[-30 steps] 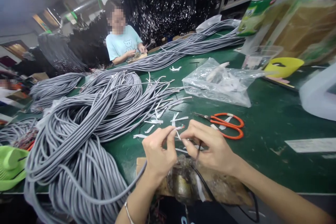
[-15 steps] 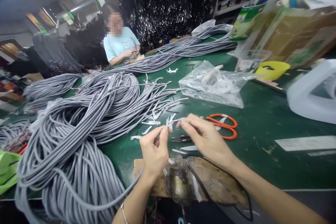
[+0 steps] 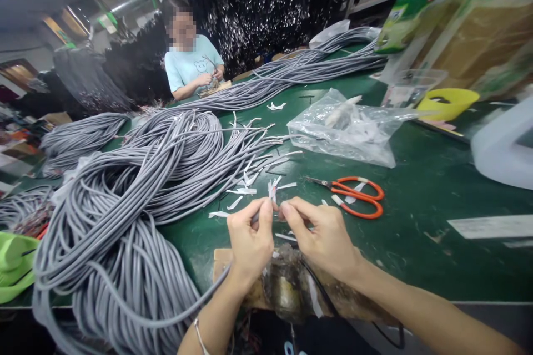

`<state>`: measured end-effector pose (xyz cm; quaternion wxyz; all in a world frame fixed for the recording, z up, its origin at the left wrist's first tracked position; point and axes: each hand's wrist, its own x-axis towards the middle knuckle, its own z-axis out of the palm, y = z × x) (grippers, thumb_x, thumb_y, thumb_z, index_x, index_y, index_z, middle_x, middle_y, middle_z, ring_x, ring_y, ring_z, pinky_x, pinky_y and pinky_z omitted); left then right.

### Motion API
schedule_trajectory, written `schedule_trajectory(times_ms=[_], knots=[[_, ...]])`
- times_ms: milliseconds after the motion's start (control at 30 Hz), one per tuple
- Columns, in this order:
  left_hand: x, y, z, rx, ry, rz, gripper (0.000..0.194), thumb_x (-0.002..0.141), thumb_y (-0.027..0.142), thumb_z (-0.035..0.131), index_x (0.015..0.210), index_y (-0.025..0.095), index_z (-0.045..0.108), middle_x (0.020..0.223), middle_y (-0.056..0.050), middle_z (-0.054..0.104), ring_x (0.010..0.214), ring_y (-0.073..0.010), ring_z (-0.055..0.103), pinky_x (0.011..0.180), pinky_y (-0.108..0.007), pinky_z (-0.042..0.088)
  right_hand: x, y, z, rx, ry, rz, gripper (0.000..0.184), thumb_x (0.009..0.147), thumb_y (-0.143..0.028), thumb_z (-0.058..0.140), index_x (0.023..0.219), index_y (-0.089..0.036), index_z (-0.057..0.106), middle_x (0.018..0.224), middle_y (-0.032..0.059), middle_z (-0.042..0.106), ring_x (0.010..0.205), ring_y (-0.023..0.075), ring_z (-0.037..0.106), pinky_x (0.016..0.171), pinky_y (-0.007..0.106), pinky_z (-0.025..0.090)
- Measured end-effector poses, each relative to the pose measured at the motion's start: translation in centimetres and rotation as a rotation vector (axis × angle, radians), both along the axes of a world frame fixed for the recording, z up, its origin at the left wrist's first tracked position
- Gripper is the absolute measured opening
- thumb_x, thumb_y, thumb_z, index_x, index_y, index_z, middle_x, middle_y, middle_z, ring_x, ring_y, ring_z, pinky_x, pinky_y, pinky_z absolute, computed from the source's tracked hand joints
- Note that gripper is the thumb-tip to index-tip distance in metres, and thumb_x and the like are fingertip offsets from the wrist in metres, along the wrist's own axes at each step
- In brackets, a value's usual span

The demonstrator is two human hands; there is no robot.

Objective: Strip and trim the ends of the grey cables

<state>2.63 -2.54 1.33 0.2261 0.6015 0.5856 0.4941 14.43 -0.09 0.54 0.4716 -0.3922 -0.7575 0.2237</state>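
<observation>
My left hand (image 3: pixel 252 238) is closed in a pinch around the end of a grey cable (image 3: pixel 208 297), which runs back under the wrist to the large coil (image 3: pixel 137 272) at the left. White strips (image 3: pixel 273 186) splay out just beyond its fingertips. Close beside it, my right hand (image 3: pixel 322 238) pinches thumb and finger together at the cable's tip; what lies between them is too small to make out. Orange-handled scissors (image 3: pixel 360 197) rest on the table past the right hand. Below both hands is a small metal device (image 3: pixel 287 294) on a worn wooden board (image 3: pixel 225 260).
Cut white scraps (image 3: pixel 241 191) lie ahead of the hands. Farther off are a clear plastic bag (image 3: pixel 345 127), a yellow container (image 3: pixel 449 105) and a white plastic jug (image 3: pixel 503 144). Across the green table (image 3: pixel 416 266), a co-worker in a light-blue shirt (image 3: pixel 194 64) handles something small.
My right hand has come down and in toward the left fingertips, uncovering more of the scissors. My left hand keeps its pinch on the cable. The view has shifted slightly.
</observation>
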Motion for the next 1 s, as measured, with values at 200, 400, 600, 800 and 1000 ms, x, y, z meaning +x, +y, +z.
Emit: schedule_trajectory(times_ms=[200,400,600,800,1000], knots=[[0.1,-0.1,0.1,-0.023,0.06,-0.065,0.032,0.086,0.028,0.043,0.064,0.013,0.061,0.051,0.003,0.047,0.041,-0.0056,0.031,0.039,-0.018,0.026,0.7,1.2,0.2,-0.128,0.227,-0.143,0.026,0.089,-0.03,0.038,0.068,-0.018,0.049,0.045,-0.006,0.039,0.037,0.0072,0.037,0.04,0.02,0.03],[0.0,0.0,0.1,0.001,0.052,-0.069,0.033,0.086,0.028,0.043,0.067,0.012,0.064,0.053,0.001,0.054,0.044,-0.0064,0.039,0.041,-0.017,0.031,1.2,2.2,1.1,-0.228,0.312,0.115,0.031,0.079,-0.045,0.055,0.068,-0.016,0.059,0.06,-0.0006,0.05,0.051,0.0095,0.047,0.046,0.02,0.039],[0.0,0.0,-0.8,0.197,0.296,0.033,0.026,0.084,0.025,0.046,0.085,0.012,0.069,0.051,0.001,0.053,0.041,-0.0079,0.041,0.044,-0.02,0.034,1.1,1.9,0.7,-0.037,0.227,-0.067,0.033,0.077,-0.036,0.06,0.053,-0.016,0.053,0.049,-0.0039,0.04,0.044,0.0068,0.034,0.039,0.02,0.028],[-0.4,0.1,-0.6,0.245,0.461,0.05,0.026,0.085,0.021,0.044,0.081,0.013,0.069,0.049,0.001,0.051,0.042,-0.0085,0.042,0.047,-0.021,0.034,1.8,2.0,0.7,0.19,0.035,-0.043,0.009,0.08,-0.024,0.057,0.083,-0.018,0.063,0.076,0.0031,0.057,0.052,0.009,0.046,0.046,0.022,0.036],[-0.5,0.0,-0.6,0.184,0.523,-0.034,0.023,0.087,0.023,0.045,0.088,0.016,0.067,0.059,-0.001,0.055,0.051,-0.0104,0.049,0.052,-0.02,0.039,2.3,2.4,0.9,0.084,0.047,0.044,0.018,0.076,-0.021,0.054,0.059,-0.017,0.057,0.061,0.0011,0.051,0.051,0.0096,0.044,0.044,0.022,0.032]])
